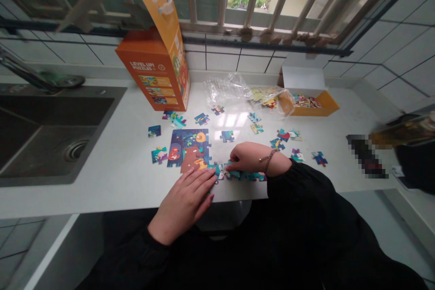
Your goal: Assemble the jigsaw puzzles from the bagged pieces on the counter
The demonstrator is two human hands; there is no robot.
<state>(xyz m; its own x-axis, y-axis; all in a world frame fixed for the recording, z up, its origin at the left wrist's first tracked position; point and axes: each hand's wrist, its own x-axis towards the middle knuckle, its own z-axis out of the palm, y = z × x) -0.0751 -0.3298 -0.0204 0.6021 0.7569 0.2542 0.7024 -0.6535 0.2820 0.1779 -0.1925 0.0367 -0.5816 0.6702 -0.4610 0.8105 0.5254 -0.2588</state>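
Note:
A partly joined jigsaw puzzle (192, 142) with a bear and a red animal lies on the white counter in front of me. My left hand (186, 201) rests with its fingers stretched out over the puzzle's lower edge. At the lower right, a strip of teal puzzle pieces (253, 176) extends from the puzzle. My right hand (249, 156) bends over this strip, its fingertips pinched at a puzzle piece (222, 172); the hand covers part of the strip. Just above lies a loose dark-blue piece (227, 136).
Loose pieces (283, 135) are scattered on both sides. Behind stand an orange puzzle box (152, 72) with a raised flap, crumpled clear plastic (226, 89) and a small yellow box (321, 105) of pieces. A sink (98, 145) is at left, a blurred dark object (367, 156) at right.

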